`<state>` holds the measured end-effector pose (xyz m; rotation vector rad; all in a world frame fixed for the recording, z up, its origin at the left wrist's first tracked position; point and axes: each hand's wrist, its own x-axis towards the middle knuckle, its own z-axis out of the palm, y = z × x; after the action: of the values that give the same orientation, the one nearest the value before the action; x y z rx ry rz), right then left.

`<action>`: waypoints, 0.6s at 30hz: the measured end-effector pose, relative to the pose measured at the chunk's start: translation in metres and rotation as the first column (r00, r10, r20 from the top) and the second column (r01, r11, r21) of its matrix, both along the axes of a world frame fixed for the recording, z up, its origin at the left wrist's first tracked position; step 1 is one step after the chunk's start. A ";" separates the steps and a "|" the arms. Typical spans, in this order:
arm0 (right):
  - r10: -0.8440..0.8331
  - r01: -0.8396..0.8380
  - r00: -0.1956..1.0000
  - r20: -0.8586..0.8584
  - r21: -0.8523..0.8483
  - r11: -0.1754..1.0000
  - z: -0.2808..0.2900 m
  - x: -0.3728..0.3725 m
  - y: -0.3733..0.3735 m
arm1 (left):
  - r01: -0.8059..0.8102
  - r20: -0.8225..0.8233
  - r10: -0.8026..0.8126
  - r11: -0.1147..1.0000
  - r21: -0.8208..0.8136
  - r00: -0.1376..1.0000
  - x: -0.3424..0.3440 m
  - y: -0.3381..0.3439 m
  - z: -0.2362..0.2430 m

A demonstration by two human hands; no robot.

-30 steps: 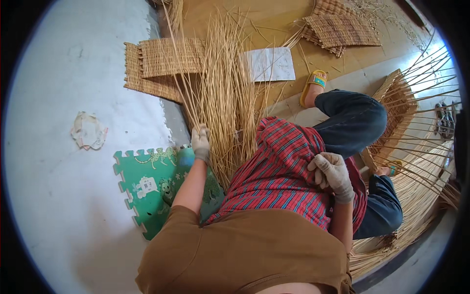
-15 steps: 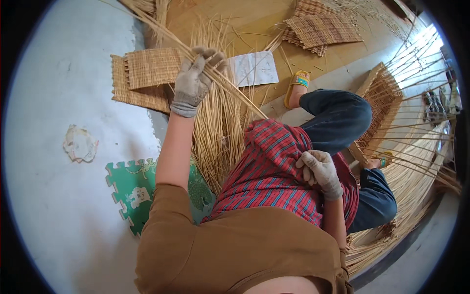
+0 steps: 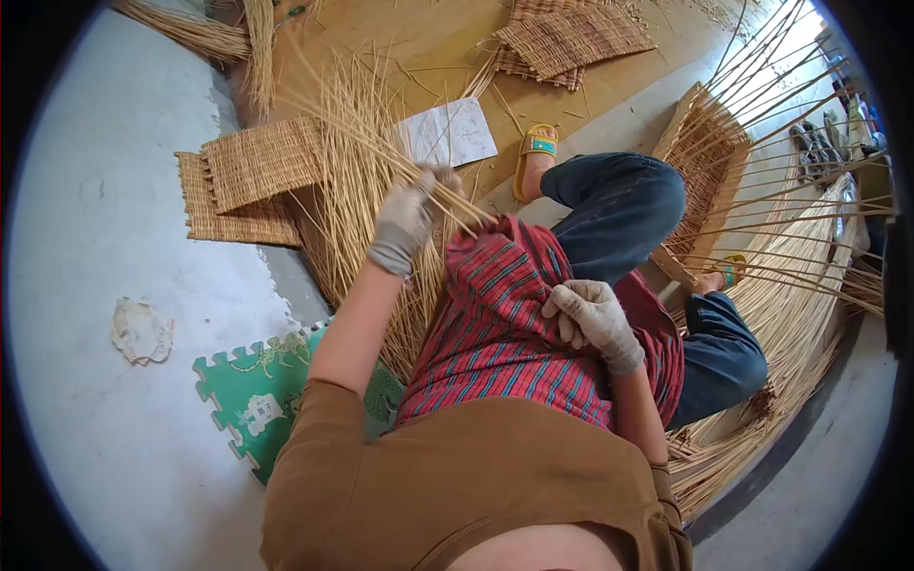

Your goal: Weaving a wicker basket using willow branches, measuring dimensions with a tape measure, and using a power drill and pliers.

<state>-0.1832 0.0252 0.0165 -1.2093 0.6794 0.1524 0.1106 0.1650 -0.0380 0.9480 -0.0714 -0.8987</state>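
My left hand (image 3: 407, 214), in a pale knit glove, is closed round a thin bundle of straw-coloured stalks (image 3: 386, 155). The bundle slants from the upper left down to the red plaid cloth (image 3: 509, 314) over my lap. Its far ends are smeared by motion. My right hand (image 3: 592, 322), gloved as well, rests against the cloth at my lap with its fingers curled. Whatever sits in its fingers, if anything, is hidden. Under and beyond my left hand lies a large loose heap of the same stalks (image 3: 347, 200).
Woven panels (image 3: 262, 164) lie beyond the left forearm, with more panels (image 3: 576, 43) at the far side. A part-woven basket (image 3: 700, 167) with long stalks sticking out stands right of my knee. A white sheet (image 3: 462, 133), a green foam mat (image 3: 252, 385) and long stalks (image 3: 790, 295) lie around.
My left hand has come nearer and slightly right, toward my lap, with the bundle lowering alongside. The right hand stays at the cloth, and the whole view has shifted a little.
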 end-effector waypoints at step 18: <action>0.027 -0.028 1.000 -0.009 -0.048 0.998 -0.006 -0.001 0.006 | -0.058 0.361 0.080 0.996 -0.072 0.929 0.058 -0.072 0.103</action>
<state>-0.1842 0.0313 0.0101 -1.2648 0.6775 0.1651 0.1687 0.0931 0.0653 1.0450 -0.3781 -0.6434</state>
